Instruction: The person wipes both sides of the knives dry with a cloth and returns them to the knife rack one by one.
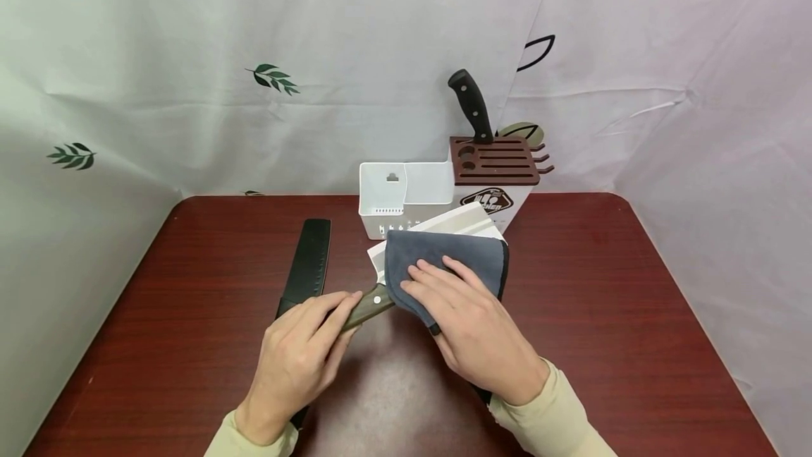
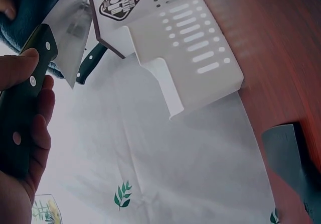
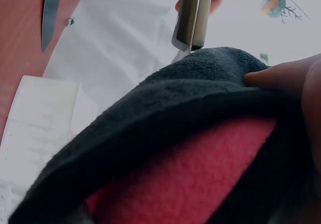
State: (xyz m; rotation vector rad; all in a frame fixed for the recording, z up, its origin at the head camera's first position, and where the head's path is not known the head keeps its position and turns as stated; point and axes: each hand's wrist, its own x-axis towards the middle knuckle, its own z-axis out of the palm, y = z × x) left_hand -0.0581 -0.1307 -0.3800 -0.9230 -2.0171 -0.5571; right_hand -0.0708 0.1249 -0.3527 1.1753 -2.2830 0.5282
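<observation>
A cleaver [image 1: 459, 218] is held up over the table, its broad blade angled toward the upper right. My left hand [image 1: 299, 351] grips its olive-brown riveted handle [image 2: 22, 111], thumb along the side and fingers curled beneath. Across the blade lies a blue-grey cloth [image 1: 469, 249] with dark edging; the right wrist view shows red fabric [image 3: 195, 174] on its other face. My right hand [image 1: 472, 323] holds this cloth against the blade, fingers spread over the top and the thumb out of sight in the head view. Cloth covers much of the blade.
Behind the cleaver stands a white knife holder [image 1: 428, 185] with a brown slotted top [image 1: 501, 168] and side hooks. A black-handled knife [image 1: 472, 108] sits in one slot. Left of the cleaver, a black-bladed knife [image 1: 309, 259] lies on the reddish-brown table [image 1: 190, 316]. White curtain surrounds the back and sides.
</observation>
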